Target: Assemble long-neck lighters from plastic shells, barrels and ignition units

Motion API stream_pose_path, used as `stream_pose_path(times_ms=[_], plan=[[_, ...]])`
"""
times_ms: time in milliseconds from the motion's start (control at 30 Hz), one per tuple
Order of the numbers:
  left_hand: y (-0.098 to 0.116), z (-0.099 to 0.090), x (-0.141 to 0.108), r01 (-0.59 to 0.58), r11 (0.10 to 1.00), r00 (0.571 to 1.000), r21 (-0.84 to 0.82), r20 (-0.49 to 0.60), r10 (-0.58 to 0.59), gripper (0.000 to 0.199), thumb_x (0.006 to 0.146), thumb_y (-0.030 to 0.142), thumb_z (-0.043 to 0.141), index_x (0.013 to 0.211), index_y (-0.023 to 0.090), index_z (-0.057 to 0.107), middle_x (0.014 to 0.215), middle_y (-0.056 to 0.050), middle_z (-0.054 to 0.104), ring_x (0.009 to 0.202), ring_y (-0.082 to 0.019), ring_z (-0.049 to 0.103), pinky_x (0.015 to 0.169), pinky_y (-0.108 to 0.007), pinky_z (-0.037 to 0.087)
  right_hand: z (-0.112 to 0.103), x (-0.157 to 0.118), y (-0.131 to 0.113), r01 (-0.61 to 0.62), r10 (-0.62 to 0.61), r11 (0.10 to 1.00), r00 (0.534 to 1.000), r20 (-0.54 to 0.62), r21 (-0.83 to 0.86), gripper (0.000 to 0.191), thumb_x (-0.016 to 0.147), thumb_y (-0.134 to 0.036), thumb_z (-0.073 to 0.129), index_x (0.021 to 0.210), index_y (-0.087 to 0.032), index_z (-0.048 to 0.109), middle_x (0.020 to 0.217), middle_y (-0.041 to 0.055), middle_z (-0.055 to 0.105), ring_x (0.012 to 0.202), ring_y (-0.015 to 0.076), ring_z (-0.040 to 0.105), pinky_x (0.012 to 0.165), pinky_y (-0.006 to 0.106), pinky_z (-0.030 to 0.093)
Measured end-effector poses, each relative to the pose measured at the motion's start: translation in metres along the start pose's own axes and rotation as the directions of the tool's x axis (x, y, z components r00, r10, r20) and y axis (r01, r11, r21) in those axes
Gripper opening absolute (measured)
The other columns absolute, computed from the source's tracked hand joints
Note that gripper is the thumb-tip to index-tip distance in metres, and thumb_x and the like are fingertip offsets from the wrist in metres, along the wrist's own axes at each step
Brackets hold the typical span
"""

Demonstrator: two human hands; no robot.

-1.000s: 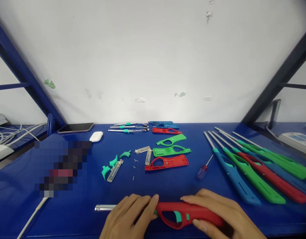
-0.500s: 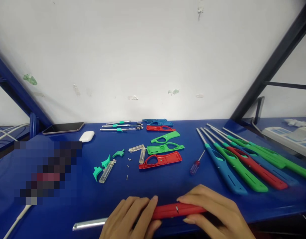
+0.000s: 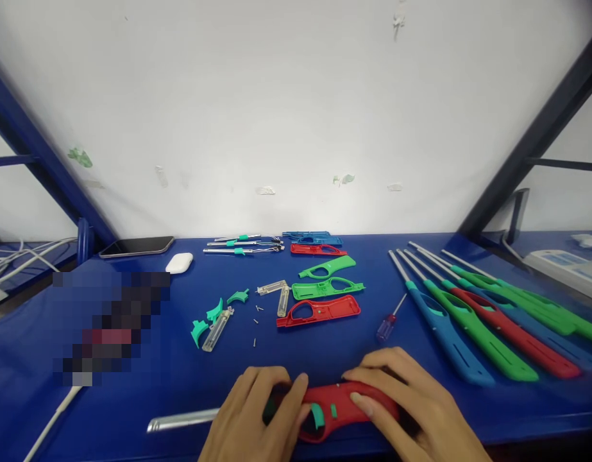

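Note:
A red long-reach lighter (image 3: 341,405) with a metal barrel and a green trigger lies across both my hands at the front of the blue table. My left hand (image 3: 257,410) wraps round its front part, where the barrel meets the handle, hiding that stretch. Around the rear of the handle closes my right hand (image 3: 406,398), thumb on the near face and fingers along the top. A small screwdriver (image 3: 386,327) with a purple handle lies beyond my right hand. Past the lighter are a red handle half (image 3: 319,312) and a green handle half (image 3: 328,290).
Several assembled lighters (image 3: 469,321) lie at the right. Clear fuel tanks (image 3: 217,330), green triggers (image 3: 198,332) and small screws (image 3: 254,342) are left of centre. Metal barrels (image 3: 228,251) lie at the back. A phone (image 3: 136,246) and a white case (image 3: 179,262) sit back left.
The red lighter has been turned about its length, from its narrow edge to its flat side, so the trigger and loop now show. Both hands still hold it.

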State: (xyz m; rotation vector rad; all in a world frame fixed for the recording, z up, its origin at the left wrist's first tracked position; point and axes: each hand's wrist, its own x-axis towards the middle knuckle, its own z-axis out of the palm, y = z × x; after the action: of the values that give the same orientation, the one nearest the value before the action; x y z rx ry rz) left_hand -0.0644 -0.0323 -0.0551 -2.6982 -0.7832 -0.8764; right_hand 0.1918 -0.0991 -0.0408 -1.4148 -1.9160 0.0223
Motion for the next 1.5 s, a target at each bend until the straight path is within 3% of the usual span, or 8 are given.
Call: stream_pose_path(times_ms=[233, 333, 500, 700, 933, 1100, 1233, 1500], plan=[[-0.016, -0.007, 0.000, 0.078, 0.996, 0.996, 0.048, -0.052, -0.075, 0.031, 0.113, 0.023, 0.044, 0.132, 0.023, 0.068, 0.106, -0.005, 0.075, 0.092, -0.019, 0.072, 0.082, -0.031, 0.060, -0.006, -0.003, 0.018, -0.075, 0.072, 0.997, 0.991, -0.114, -0.022, 0.023, 0.109, -0.039, 0.056, 0.115, -0.033, 0.077, 0.107, -0.0002, 0.080, 0.096, 0.0145, 0.080, 0.085, 0.017, 0.063], [-0.030, -0.015, 0.010, 0.215, 0.968, 0.977, 0.129, -0.014, -0.215, 0.033, 0.112, 0.025, 0.042, 0.123, 0.023, 0.072, 0.108, -0.006, 0.076, 0.099, -0.025, 0.073, 0.089, -0.039, 0.060, -0.022, 0.004, 0.039, -0.161, 0.148, 0.982, 0.981, -0.123, -0.102, 0.026, 0.108, -0.043, 0.056, 0.122, -0.031, 0.075, 0.114, 0.0020, 0.082, 0.103, 0.0208, 0.082, 0.086, 0.025, 0.066], [-0.042, -0.012, 0.036, 0.486, 0.828, 0.788, 0.280, 0.269, -0.554, 0.025, 0.106, 0.027, 0.049, 0.109, 0.019, 0.072, 0.103, -0.011, 0.075, 0.095, -0.031, 0.073, 0.077, -0.040, 0.058, -0.032, 0.009, 0.053, -0.204, 0.218, 0.959, 0.974, 0.053, -0.197, 0.033, 0.110, -0.047, 0.050, 0.127, -0.031, 0.073, 0.111, 0.0034, 0.084, 0.098, 0.0241, 0.082, 0.082, 0.033, 0.067], [-0.037, -0.007, 0.041, 0.441, 0.844, 0.781, 0.305, 0.332, -0.529, 0.036, 0.096, 0.000, 0.039, 0.092, 0.020, 0.069, 0.097, -0.010, 0.072, 0.091, -0.028, 0.072, 0.080, -0.037, 0.055, -0.022, -0.004, 0.024, -0.056, 0.091, 0.987, 0.966, 0.241, -0.148, 0.035, 0.098, -0.056, 0.072, 0.128, -0.039, 0.072, 0.121, 0.0010, 0.075, 0.108, 0.0205, 0.077, 0.090, 0.028, 0.066], [-0.029, -0.011, 0.049, 0.453, 0.823, 0.744, 0.344, 0.363, -0.561, 0.044, 0.084, -0.013, 0.037, 0.098, 0.013, 0.069, 0.107, -0.018, 0.073, 0.109, -0.034, 0.073, 0.086, -0.039, 0.055, -0.014, 0.007, 0.023, 0.079, -0.068, 0.994, 0.988, 0.136, -0.076, 0.025, 0.099, -0.049, 0.073, 0.114, -0.030, 0.076, 0.106, 0.0012, 0.081, 0.090, 0.0194, 0.080, 0.084, 0.026, 0.067], [-0.041, -0.023, 0.071, 0.520, 0.808, 0.719, 0.276, 0.369, -0.589, 0.038, 0.089, -0.007, 0.040, 0.100, 0.015, 0.069, 0.082, -0.009, 0.075, 0.075, -0.028, 0.075, 0.064, -0.032, 0.046, -0.010, 0.005, 0.028, 0.060, -0.056, 0.996, 0.996, 0.065, -0.066, 0.028, 0.099, -0.046, 0.074, 0.122, -0.030, 0.072, 0.108, 0.0015, 0.081, 0.095, 0.0196, 0.080, 0.088, 0.025, 0.065], [-0.053, -0.038, 0.085, 0.578, 0.801, 0.730, 0.158, 0.339, -0.593, 0.028, 0.098, 0.009, 0.045, 0.091, 0.021, 0.070, 0.075, -0.002, 0.076, 0.068, -0.024, 0.075, 0.057, -0.029, 0.040, -0.007, 0.005, 0.028, 0.059, -0.058, 0.998, 0.998, 0.016, -0.031, 0.020, 0.100, -0.038, 0.074, 0.117, -0.028, 0.072, 0.107, 0.0038, 0.078, 0.094, 0.0198, 0.078, 0.085, 0.026, 0.065], [-0.040, -0.040, 0.083, 0.483, 0.870, 0.871, -0.103, 0.164, -0.464, 0.036, 0.099, 0.018, 0.045, 0.095, 0.026, 0.079, 0.091, -0.002, 0.079, 0.078, -0.019, 0.075, 0.069, -0.028, 0.053, -0.002, 0.003, 0.018, 0.172, -0.169, 0.983, 0.985, 0.040, -0.070, 0.016, 0.107, -0.024, 0.061, 0.119, -0.025, 0.072, 0.104, 0.0061, 0.076, 0.087, 0.0185, 0.075, 0.078, 0.027, 0.063]])
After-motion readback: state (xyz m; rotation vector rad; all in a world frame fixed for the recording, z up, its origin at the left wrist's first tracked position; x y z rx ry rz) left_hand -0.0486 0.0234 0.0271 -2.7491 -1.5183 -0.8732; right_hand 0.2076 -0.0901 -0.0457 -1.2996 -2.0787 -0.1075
